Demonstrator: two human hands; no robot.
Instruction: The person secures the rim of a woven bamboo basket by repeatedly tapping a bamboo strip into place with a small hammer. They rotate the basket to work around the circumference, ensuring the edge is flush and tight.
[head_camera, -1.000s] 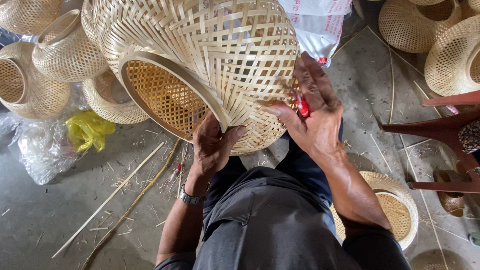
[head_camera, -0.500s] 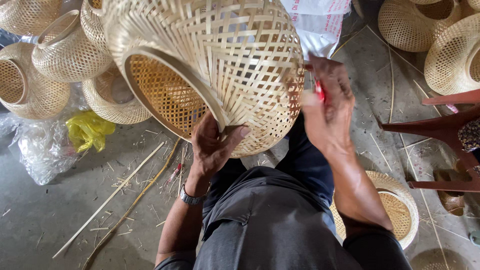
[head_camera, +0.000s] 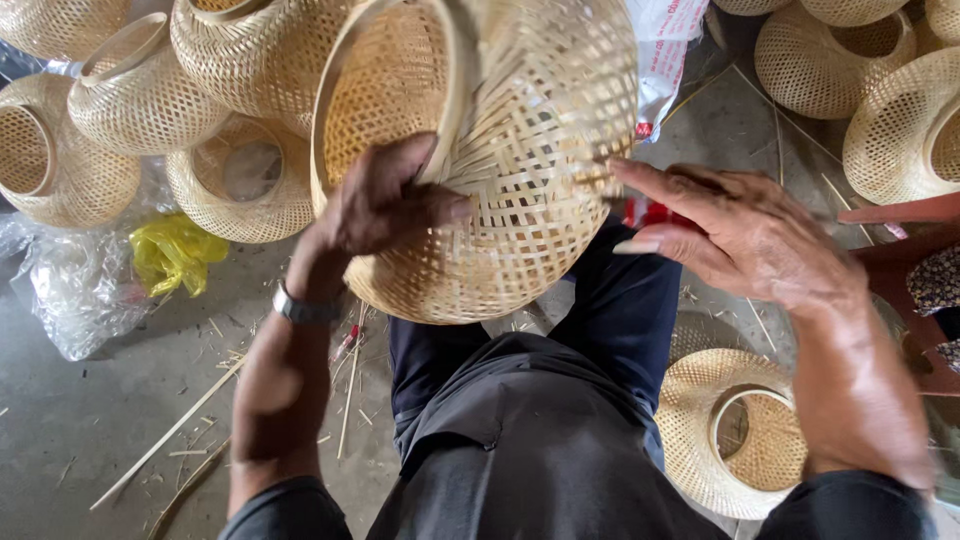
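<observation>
The woven bamboo basket (head_camera: 490, 170), raised above the lap, is gripped at its rim by the closed left hand (head_camera: 385, 205), and it is best kept steady while the half-open right hand (head_camera: 745, 235), with a small red tool (head_camera: 655, 212) under the fingers, is brought gently to the weave.

A woven bamboo basket (head_camera: 500, 150) is held above the lap, its open rim tilted up and to the left. Its rim and side are gripped by the left hand (head_camera: 385, 200), a watch (head_camera: 305, 308) being worn on that wrist. The weave on the right is touched by the fingertips of the right hand (head_camera: 740, 235) — a small red tool (head_camera: 655, 213) is seen beneath its fingers. More baskets (head_camera: 130, 95) are piled far left and right — a yellow bag (head_camera: 175, 250) lies on the floor (head_camera: 80, 420).
</observation>
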